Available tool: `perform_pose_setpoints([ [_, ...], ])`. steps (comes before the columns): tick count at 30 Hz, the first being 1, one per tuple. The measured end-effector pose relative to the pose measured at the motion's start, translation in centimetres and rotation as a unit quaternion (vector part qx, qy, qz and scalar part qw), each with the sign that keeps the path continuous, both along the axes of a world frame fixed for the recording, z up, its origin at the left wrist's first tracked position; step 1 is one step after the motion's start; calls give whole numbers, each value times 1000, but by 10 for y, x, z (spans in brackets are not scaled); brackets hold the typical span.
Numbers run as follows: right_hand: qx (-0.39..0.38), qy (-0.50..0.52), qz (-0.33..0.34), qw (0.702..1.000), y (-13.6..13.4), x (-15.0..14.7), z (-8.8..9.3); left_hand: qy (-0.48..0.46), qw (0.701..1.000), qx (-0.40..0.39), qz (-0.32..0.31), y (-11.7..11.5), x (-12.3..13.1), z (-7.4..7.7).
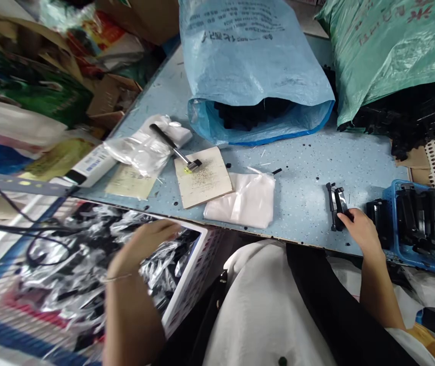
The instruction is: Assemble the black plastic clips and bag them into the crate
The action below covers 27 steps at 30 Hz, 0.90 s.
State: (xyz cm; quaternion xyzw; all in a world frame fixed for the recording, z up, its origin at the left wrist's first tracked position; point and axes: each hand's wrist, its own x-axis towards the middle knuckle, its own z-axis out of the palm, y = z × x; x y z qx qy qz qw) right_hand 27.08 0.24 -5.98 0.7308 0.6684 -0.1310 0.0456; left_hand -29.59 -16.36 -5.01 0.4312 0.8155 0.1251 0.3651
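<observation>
My right hand (pixel 362 231) is at the right of the bench, thumb and fingers closed on a black plastic part (pixel 335 201) that rests on the blue surface. My left hand (pixel 150 241) hovers over a white crate (pixel 198 269) of bagged black parts (pixel 83 264), its fingers stretched out with nothing visible in them. A stack of clear plastic bags (pixel 245 201) lies at the bench's front edge between the hands. Beside my right hand is a blue basket (pixel 425 259) holding several black parts (pixel 417 216).
A hammer (pixel 175 147) lies with its head on a square board (pixel 204 180). More plastic bags (pixel 141 150) are to its left. At the back stand a blue sack (pixel 255 56) and a green sack (pixel 396 61), both with black parts inside. A cable (pixel 7 229) loops at the left.
</observation>
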Motion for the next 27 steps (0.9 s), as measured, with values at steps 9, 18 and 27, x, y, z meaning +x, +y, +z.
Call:
perform_pose_setpoints([
  [9,-11,363,-56,930,-10,-27,1,29,958,264,-109,138,211,-49],
  [18,-332,706,-182,598,-34,-123,-15,-173,963,208,0,127,175,-54],
  [27,-370,736,-247,510,-45,-141,-20,-44,932,335,-131,114,165,-59],
])
